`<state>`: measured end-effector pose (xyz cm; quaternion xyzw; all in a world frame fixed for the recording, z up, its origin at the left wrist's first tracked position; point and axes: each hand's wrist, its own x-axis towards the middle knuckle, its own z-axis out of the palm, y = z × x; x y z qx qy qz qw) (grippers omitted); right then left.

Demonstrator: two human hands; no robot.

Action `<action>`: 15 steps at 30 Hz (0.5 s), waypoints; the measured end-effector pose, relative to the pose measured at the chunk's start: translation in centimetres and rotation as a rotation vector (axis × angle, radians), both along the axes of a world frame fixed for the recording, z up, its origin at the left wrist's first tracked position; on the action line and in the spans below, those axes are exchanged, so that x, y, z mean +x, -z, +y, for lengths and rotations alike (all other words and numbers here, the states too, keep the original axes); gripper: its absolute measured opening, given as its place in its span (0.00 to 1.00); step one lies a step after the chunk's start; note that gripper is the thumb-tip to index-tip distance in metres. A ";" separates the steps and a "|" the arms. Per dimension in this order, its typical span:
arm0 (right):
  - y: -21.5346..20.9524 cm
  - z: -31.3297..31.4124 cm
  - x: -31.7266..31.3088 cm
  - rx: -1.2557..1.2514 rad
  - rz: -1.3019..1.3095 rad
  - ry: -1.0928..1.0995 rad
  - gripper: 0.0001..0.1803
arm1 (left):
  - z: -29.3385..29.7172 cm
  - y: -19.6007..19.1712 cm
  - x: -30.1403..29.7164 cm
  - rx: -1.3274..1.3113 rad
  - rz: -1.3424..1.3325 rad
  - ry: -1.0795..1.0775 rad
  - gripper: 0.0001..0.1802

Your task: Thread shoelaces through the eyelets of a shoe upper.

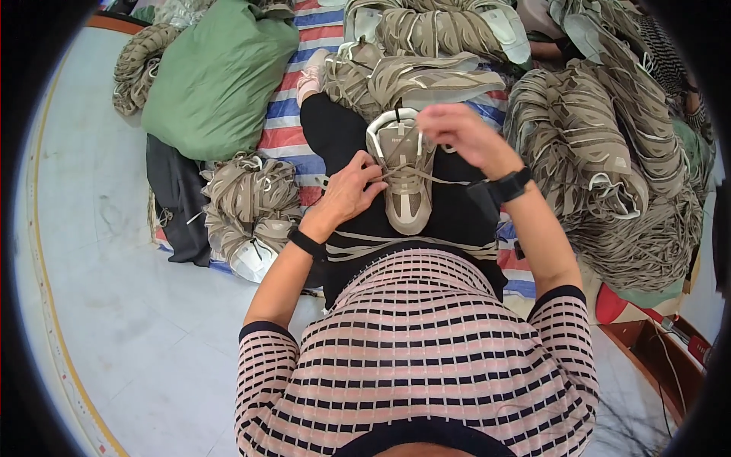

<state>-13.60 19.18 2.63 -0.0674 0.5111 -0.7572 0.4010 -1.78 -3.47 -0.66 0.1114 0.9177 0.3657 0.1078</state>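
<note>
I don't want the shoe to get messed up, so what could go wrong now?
The round-toed, taupe-and-white shoe upper rests on black cloth trousers, so it might slide. The long, thin beige lace running out to its right could snag or twist. The left hand is right at the upper's edge, so it might get caught.

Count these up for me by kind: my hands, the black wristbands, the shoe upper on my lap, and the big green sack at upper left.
Left hand and right hand: 2
Left wristband and right wristband: 2
Shoe upper: 1
Green sack: 1
Total: 6
</note>
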 end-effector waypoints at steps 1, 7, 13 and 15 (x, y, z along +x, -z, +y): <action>-0.2 1.7 -0.6 -0.072 -0.036 0.089 0.09 | -0.2 0.2 -0.4 0.001 0.004 0.008 0.08; -6.8 14.6 -4.4 -0.308 0.018 0.633 0.13 | -1.6 -0.1 -2.5 0.096 0.176 0.168 0.09; -10.6 30.1 -5.3 -0.076 0.151 1.316 0.13 | -0.1 -0.7 -3.3 -0.027 0.254 0.236 0.09; -9.9 32.4 -5.1 -0.053 0.177 1.410 0.12 | 0.6 -0.8 -3.3 -0.081 0.281 0.250 0.10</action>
